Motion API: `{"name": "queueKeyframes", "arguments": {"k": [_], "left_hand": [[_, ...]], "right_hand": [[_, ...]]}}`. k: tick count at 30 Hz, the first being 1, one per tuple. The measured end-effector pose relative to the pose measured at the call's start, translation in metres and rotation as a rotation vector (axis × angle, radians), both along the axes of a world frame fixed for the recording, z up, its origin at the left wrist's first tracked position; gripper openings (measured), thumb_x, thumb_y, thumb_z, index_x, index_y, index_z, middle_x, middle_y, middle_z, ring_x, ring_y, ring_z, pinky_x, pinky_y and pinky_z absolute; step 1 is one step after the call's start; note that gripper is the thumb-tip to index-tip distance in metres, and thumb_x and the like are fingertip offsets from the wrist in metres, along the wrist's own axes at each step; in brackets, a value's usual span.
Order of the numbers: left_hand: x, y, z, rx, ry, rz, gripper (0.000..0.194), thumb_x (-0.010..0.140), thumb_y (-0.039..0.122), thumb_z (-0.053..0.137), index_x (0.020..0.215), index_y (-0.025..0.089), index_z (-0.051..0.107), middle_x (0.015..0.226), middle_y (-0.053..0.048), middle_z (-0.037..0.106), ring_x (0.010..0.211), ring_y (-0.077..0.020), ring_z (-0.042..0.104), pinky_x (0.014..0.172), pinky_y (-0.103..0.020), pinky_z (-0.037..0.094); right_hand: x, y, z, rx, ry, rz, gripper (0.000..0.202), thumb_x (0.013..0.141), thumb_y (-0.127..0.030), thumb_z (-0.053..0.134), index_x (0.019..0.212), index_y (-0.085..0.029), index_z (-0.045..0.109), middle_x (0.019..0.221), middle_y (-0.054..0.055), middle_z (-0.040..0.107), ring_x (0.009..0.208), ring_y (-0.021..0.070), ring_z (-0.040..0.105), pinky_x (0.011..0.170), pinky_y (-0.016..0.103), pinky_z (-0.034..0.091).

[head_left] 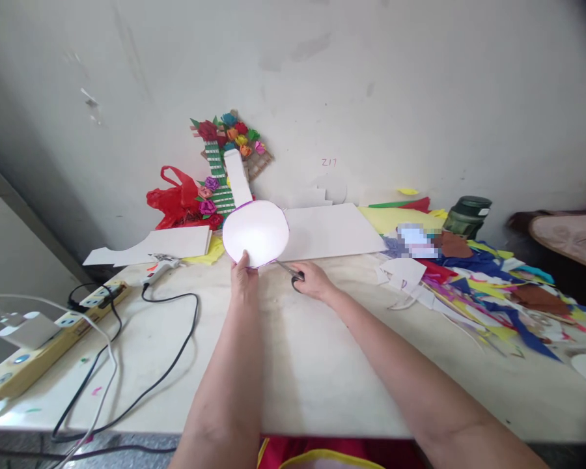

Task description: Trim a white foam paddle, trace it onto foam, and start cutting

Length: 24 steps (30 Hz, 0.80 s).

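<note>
My left hand pinches the lower edge of a white paper shape, a round disc with a long neck rising from its upper left and a thin purple outline. My right hand grips black-handled scissors, whose blades point left at the disc's lower right edge. Both forearms reach out over the pale tabletop.
White card sheets lie behind the disc. A paper-flower craft piece and red bag lean on the wall. Coloured paper scraps and a green jar are at right. A glue gun, power strip and cables are at left.
</note>
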State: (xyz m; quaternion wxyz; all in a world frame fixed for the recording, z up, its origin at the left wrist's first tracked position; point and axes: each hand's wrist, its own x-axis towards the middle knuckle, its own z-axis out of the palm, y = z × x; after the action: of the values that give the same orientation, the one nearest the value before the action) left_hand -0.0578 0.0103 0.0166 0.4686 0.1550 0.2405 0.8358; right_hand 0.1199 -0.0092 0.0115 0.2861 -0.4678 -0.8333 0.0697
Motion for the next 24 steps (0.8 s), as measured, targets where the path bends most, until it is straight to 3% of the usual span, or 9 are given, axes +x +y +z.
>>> {"name": "queueKeyframes", "arguments": {"k": [4,9,13,18,24], "left_hand": [[-0.008,-0.004,0.010,0.096,0.058,0.010,0.029,0.072,0.005,0.056,0.099,0.017,0.058,0.102,-0.005,0.063,0.100,-0.0148,0.056,0.080,-0.023,0.048],[-0.014,-0.007,0.016,0.054,0.102,0.041,0.027,0.074,0.007,0.054,0.097,0.019,0.059,0.099,-0.004,0.064,0.097,-0.0143,0.057,0.079,-0.023,0.049],[-0.017,-0.007,0.014,0.048,0.094,0.062,0.027,0.073,0.004,0.052,0.094,0.018,0.059,0.096,-0.004,0.065,0.093,-0.0131,0.059,0.077,-0.022,0.048],[-0.017,-0.005,0.010,0.008,0.035,0.020,0.032,0.070,0.004,0.053,0.099,0.019,0.057,0.093,-0.003,0.065,0.086,-0.0126,0.060,0.069,-0.019,0.049],[-0.005,0.001,-0.001,0.032,0.057,-0.082,0.035,0.067,0.003,0.053,0.099,0.018,0.057,0.092,-0.003,0.065,0.077,-0.0106,0.061,0.063,-0.018,0.048]], "right_hand": [[-0.040,-0.007,-0.005,-0.019,-0.017,0.046,0.038,0.066,-0.018,0.044,0.101,-0.016,0.059,0.092,0.006,0.060,0.088,0.0188,0.051,0.080,0.026,0.038],[-0.095,-0.005,-0.007,-0.138,-0.017,-0.090,0.035,0.070,-0.022,0.044,0.102,-0.014,0.057,0.098,0.010,0.058,0.090,0.0210,0.049,0.079,0.028,0.037],[-0.123,-0.005,-0.008,-0.163,0.026,-0.019,0.036,0.082,-0.018,0.028,0.110,-0.015,0.050,0.103,0.009,0.060,0.096,0.0181,0.051,0.086,0.029,0.033],[-0.106,-0.004,-0.016,-0.005,-0.122,0.003,0.048,0.088,-0.035,0.017,0.126,-0.013,0.037,0.130,0.011,0.042,0.124,0.0205,0.028,0.103,0.041,0.010],[-0.057,0.006,-0.023,-0.138,-0.352,0.004,0.058,0.086,-0.047,0.012,0.132,-0.017,0.029,0.140,0.008,0.026,0.129,0.0221,0.016,0.102,0.048,-0.006]]}}
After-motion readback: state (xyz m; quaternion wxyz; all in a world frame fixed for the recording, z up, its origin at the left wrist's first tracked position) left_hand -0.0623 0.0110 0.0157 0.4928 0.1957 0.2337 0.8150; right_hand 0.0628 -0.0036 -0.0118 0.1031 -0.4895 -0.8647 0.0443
